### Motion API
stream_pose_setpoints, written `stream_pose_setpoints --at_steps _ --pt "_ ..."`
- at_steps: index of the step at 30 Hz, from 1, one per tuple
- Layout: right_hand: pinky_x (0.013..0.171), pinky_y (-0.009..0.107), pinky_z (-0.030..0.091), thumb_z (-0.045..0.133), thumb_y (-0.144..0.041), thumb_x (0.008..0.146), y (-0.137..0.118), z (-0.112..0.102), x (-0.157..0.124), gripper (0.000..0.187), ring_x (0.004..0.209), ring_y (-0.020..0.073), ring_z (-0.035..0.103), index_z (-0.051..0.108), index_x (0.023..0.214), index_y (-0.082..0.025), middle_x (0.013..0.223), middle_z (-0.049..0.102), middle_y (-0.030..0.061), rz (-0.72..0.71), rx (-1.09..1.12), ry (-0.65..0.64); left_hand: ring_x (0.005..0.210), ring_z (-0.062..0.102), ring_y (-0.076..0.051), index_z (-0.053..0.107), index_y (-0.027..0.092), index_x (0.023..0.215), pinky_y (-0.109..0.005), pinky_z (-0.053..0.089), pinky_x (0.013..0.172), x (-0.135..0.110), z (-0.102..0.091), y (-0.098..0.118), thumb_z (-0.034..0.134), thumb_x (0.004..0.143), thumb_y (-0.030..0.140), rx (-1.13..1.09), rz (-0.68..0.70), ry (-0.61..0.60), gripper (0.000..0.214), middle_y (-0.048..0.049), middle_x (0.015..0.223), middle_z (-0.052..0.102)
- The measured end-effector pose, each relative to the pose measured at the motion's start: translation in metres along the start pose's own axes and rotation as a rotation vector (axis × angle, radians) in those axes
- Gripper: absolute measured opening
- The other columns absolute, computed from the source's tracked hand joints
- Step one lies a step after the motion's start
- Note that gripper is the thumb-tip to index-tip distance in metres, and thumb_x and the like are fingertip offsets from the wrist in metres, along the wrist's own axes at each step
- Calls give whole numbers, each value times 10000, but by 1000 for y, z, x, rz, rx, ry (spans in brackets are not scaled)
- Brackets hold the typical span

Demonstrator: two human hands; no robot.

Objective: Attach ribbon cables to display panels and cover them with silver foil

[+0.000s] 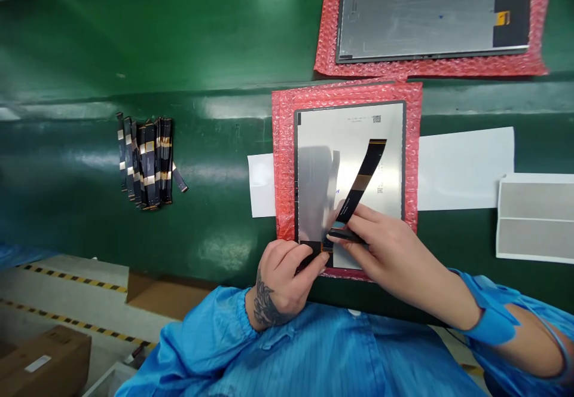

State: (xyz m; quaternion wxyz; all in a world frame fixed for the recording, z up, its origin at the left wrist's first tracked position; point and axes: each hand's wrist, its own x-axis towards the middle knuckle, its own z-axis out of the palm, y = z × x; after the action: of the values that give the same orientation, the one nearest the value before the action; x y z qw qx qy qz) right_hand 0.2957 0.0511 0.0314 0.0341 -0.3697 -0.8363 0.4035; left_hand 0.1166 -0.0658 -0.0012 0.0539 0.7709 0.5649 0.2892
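Observation:
A display panel (359, 128), silvery on its back, lies on red bubble wrap (283, 146) in front of me. My left hand (289, 280) grips the panel's lower edge, fingers curled, its thumb and index fingertips beside a small connector. In my right hand (385, 244) is a dark slim tool that looks like tweezers (347, 235), its tip at the connector. A black flex cable (359, 185) with a tan band rises from there, slanting up and right over the panel. Whether the cable's lower end is seated is hidden by my fingertips.
Several more flex cables (150, 164) lie in a pile on the green table (215, 205) at left. A second display panel (417, 20) rests on bubble wrap at the upper right. White paper (466, 170) and a pale flat tray-like piece (536, 217) lie to the right.

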Motion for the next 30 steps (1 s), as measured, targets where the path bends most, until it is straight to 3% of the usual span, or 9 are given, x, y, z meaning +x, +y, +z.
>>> stream_pose_setpoints --at_steps 6,15,21,30 --pt "686 370 553 437 -94 961 -1 1 -1 239 852 261 681 631 844 -171 968 669 116 16 -64 -52 812 628 -159 759 226 981 -290 531 770 3 -1 1 587 978 181 10 -15 19 178 -38 842 693" --pt "559 374 532 445 -83 935 4 7 0 231 746 284 686 626 811 -156 878 646 112 -126 -88 91 832 614 -148 751 189 992 -273 528 788 5 0 2 600 974 159 -12 -17 51 155 -32 853 684" --pt "480 332 470 399 -66 926 1 5 1 283 617 243 638 548 729 -203 767 608 76 -180 -133 184 829 607 -149 752 198 980 -272 527 783 5 0 2 604 970 165 -16 -20 49 153 -27 861 683" --pt "500 305 431 384 -46 894 1 5 0 273 635 223 601 507 729 -224 759 596 67 -202 -152 196 835 618 -158 748 191 1000 -283 532 792 4 0 1 575 991 176 -29 -14 43 174 -39 864 692"
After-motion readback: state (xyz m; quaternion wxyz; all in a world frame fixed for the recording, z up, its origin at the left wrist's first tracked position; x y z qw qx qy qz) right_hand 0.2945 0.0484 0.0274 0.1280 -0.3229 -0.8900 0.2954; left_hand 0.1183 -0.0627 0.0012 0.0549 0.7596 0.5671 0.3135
